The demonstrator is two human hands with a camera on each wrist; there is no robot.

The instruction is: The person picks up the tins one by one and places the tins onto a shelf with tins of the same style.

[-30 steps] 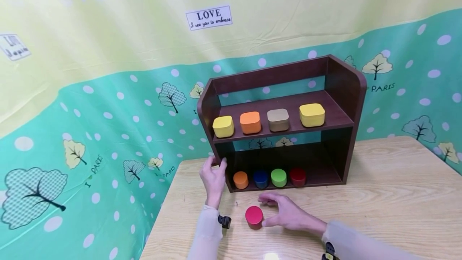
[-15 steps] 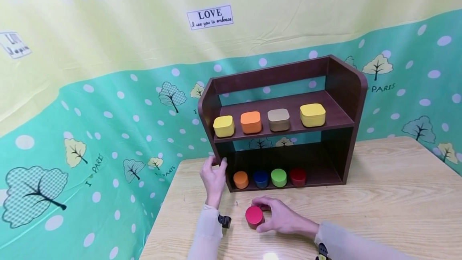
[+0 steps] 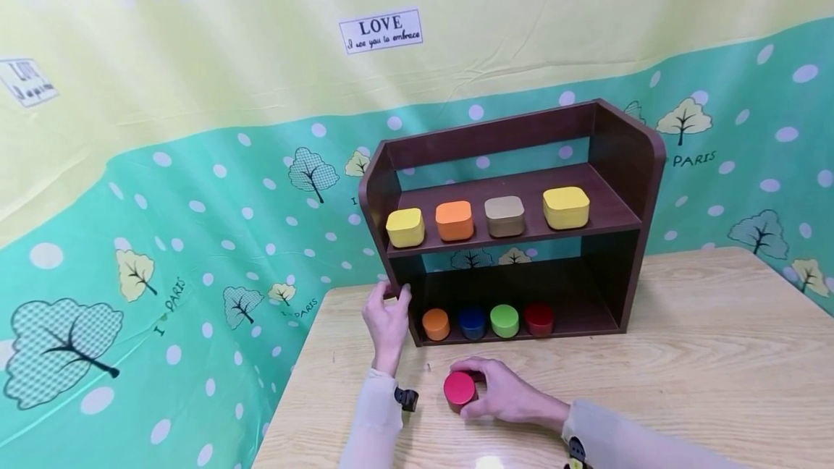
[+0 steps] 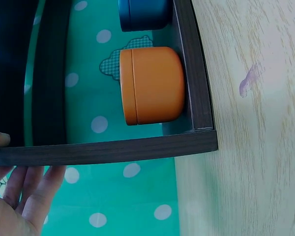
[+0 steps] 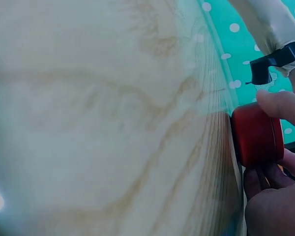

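My left hand [image 3: 387, 320] grips the left side panel of a dark brown two-tier shelf [image 3: 521, 240]. In the left wrist view its thumb lies on the inner face and the fingers on the outer face of that panel. On the table before the shelf, my right hand [image 3: 504, 391] holds a small round red tin [image 3: 459, 389], thumb on the near side and fingers on the far side. The right wrist view shows the red tin [image 5: 255, 133] standing on the table, thumb [image 5: 275, 104] against it.
Round tins in orange [image 3: 436, 324], blue [image 3: 472, 322], green [image 3: 504, 320] and dark red [image 3: 538, 318] line the lower tier. Square tins sit above: yellow [image 3: 405, 228], orange [image 3: 454, 221], taupe [image 3: 504, 216] and another yellow [image 3: 565, 208]. A patterned curtain [image 3: 195, 237] hangs behind the table [image 3: 704, 353].
My right hand has moved left to the red tin, and its fingers and thumb have come round it. The left hand has stayed on the shelf panel.
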